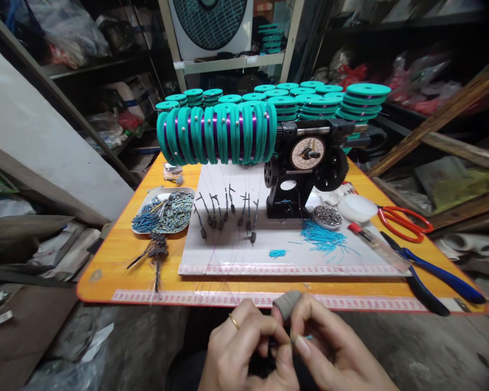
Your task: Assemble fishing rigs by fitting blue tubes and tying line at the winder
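Note:
My left hand (248,347) and my right hand (334,347) meet just in front of the table's near edge, fingertips almost touching. The right thumb and index finger pinch a short thin blue tube (308,338), whose end pokes out past the thumb. Grey cloth wrap (288,305) covers a finger between the two hands. My left fingers are closed in a pinch, with a gold ring on one; what they grip is too small to make out. Thin lines run down toward the hands from a row of turquoise spools (215,136) wound with purple thread.
A black winding machine (291,184) with a dial stands on the white board (228,260). Small dark weights (220,224) hang or lie below the spools. Around them are a tray of tubes (189,225), cut blue tubes (321,237), red scissors (405,221) and blue-handled pliers (444,274).

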{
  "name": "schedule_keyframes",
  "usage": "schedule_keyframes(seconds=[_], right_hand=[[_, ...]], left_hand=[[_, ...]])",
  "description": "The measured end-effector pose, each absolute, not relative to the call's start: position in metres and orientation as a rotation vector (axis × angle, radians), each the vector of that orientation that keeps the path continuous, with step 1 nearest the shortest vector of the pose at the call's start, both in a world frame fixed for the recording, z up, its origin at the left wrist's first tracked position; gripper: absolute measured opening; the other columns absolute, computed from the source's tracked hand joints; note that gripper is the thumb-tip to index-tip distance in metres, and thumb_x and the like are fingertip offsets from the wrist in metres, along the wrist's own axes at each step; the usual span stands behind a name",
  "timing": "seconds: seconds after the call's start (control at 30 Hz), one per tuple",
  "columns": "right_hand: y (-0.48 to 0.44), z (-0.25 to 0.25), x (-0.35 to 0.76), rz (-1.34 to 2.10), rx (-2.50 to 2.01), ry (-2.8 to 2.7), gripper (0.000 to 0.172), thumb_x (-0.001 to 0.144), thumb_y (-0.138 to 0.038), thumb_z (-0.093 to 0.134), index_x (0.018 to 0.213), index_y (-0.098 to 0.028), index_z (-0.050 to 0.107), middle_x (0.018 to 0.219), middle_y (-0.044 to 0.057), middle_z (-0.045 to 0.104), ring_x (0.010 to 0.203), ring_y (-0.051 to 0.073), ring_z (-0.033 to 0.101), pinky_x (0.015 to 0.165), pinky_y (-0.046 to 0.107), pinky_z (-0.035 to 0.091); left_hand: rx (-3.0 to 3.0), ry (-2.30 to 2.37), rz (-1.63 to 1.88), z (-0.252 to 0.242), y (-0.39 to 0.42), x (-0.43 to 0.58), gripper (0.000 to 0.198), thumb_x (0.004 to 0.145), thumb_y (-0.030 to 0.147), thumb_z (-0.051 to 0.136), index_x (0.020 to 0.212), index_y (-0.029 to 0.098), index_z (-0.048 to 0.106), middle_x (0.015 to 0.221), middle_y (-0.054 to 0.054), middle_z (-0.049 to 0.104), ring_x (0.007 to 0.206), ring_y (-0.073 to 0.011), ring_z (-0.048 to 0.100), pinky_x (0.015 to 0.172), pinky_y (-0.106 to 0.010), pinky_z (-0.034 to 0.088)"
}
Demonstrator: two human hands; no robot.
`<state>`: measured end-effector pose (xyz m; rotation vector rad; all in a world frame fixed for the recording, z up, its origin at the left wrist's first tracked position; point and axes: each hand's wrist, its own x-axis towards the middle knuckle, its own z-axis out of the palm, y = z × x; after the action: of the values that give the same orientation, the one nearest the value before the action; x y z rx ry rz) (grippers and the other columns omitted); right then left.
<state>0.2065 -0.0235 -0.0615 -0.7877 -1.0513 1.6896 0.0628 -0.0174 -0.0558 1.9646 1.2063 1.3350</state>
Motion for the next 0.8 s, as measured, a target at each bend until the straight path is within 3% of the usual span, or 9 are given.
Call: schedule_keyframes(seconds=[0.27,0.37,0.5,0.7,0.8], right_hand=[[-0.025,-0.055,0.206,1.701,-0.815,-1.032,0.018,0.093,-0.035,0.054,0.084,-0.020,0.051,0.091,0.003,0.053,0.086,0.014,0.057,0.074,0.023,0.045],[-0.023,-0.053,0.210,1.727,-0.846,-1.025,0.015,0.095,-0.034,0.052,0.088,-0.021,0.054,0.091,0.003,0.056,0.087,0.013,0.058,0.079,0.023,0.045],[-0.017,-0.058,0.211,1.721,-0.890,-1.091,0.010,0.092,-0.030,0.058,0.089,-0.022,0.061,0.093,0.002,0.064,0.090,0.013,0.061,0.081,0.023,0.046],[-0.012,-0.055,0.207,1.759,-0.959,-1.052,0.021,0.089,-0.039,0.062,0.085,-0.021,0.072,0.072,0.000,0.060,0.067,0.011,0.062,0.065,0.021,0.048],[0.002,-0.045,0.217,1.336,-1.154,-1.494,0.022,0.093,-0.037,0.056,0.099,-0.023,0.072,0.087,0.004,0.065,0.078,0.014,0.063,0.067,0.025,0.049]], left_hand=[[2.077,1.113,1.233,-0.050,-0.014,0.057,0.011,0.078,0.005,0.052,0.076,0.015,0.056,0.062,0.002,0.041,0.054,-0.0064,0.042,0.048,-0.016,0.034],[1.915,1.199,1.354,-0.050,-0.015,0.062,0.013,0.078,0.006,0.055,0.076,0.018,0.057,0.060,0.004,0.039,0.052,-0.0068,0.040,0.048,-0.017,0.034],[1.783,1.149,1.414,-0.054,-0.014,0.060,0.025,0.072,0.009,0.069,0.092,0.024,0.066,0.061,0.005,0.045,0.049,-0.0068,0.038,0.045,-0.017,0.032],[1.699,0.930,1.347,-0.062,0.003,0.043,0.019,0.074,0.010,0.073,0.087,0.024,0.073,0.060,0.003,0.051,0.055,-0.0063,0.049,0.053,-0.014,0.043],[1.531,0.944,1.372,-0.063,0.006,0.042,0.013,0.075,0.013,0.073,0.082,0.025,0.073,0.064,0.002,0.053,0.061,-0.0069,0.053,0.058,-0.014,0.046]])
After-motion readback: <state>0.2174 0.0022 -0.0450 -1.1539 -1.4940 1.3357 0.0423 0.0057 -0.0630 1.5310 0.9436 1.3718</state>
